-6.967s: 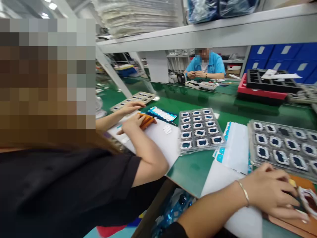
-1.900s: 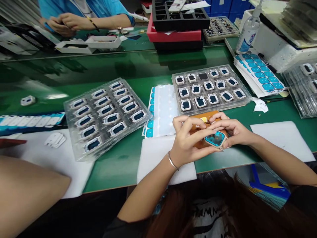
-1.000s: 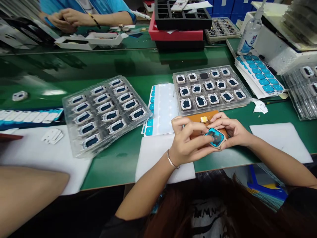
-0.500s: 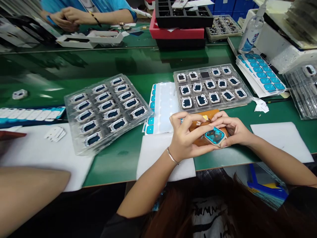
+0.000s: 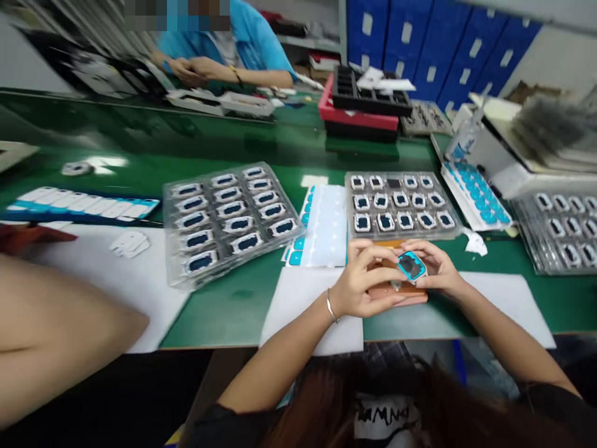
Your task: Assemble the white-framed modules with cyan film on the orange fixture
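Note:
A square smartwatch [image 5: 412,266] with a bright blue border round its dark face is tilted up between my hands. My right hand [image 5: 437,267] is closed on its right side, fingers behind the top and thumb at the lower edge. My left hand [image 5: 368,280] has its curled fingertips against the left edge, its thumb lower down; part of that grip is hidden. Under both hands is an orange-brown block [image 5: 420,294]. Just behind them stands a clear tray [image 5: 450,231] of white-framed watch parts with dark centres.
Left of my hands lies another filled clear tray [image 5: 175,279]. Between the trays are blue-and-white sticker sheets [image 5: 326,227]. White foam mats [image 5: 312,311] line the front edge. Stacked trays [image 5: 529,249] stand right. Another person's arm [image 5: 56,336] reaches in from the left; a person in blue sits opposite.
The view has tilted up and shifted, showing blue bins at the back. The watch stays in my hands; my left thumb has dropped away from its lower edge.

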`<state>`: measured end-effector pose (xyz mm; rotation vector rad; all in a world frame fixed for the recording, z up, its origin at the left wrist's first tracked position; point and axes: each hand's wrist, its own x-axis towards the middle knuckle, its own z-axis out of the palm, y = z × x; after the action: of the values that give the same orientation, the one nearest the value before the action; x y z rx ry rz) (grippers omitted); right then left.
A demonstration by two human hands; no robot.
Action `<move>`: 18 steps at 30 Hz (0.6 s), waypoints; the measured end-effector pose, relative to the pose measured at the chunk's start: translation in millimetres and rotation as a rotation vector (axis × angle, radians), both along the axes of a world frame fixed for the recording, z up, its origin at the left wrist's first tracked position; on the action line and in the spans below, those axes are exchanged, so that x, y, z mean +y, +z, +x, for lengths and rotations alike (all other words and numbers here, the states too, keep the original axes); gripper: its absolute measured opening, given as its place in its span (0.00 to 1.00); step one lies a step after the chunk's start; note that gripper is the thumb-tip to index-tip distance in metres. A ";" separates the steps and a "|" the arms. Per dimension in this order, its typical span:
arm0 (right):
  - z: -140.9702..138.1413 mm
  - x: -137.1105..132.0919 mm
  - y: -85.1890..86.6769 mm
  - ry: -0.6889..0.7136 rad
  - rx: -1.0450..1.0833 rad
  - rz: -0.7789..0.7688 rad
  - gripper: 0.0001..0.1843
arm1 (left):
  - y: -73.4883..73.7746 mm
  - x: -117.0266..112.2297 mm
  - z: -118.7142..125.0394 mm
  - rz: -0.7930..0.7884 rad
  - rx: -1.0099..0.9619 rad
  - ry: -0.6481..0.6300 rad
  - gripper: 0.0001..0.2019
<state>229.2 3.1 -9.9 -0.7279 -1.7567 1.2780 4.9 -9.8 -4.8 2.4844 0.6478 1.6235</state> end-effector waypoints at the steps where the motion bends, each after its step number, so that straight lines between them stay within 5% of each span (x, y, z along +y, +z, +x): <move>1: 3.3 8.3 3.8 -0.044 -0.061 0.035 0.30 | -0.5 4.3 -2.7 -0.065 -0.021 0.086 0.11; 4: 13.9 55.3 19.3 -0.274 -0.392 0.229 0.32 | -4.0 26.1 -15.0 -0.354 -0.031 0.451 0.11; 7: 15.4 122.0 35.4 -0.382 -0.576 0.345 0.30 | -10.7 48.6 -29.0 -0.539 0.027 0.678 0.18; 12: 0.3 206.3 41.3 -0.479 -0.890 0.440 0.28 | -25.6 55.6 -30.3 -0.761 0.198 0.888 0.26; 18: -6.0 228.7 31.4 -0.395 -1.113 0.520 0.19 | -27.8 50.2 -19.6 -0.899 0.345 0.931 0.28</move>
<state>223.2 231.8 21.5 -1.5202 -2.4446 0.0303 -14.8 40.4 -32.7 1.7926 2.1956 0.6487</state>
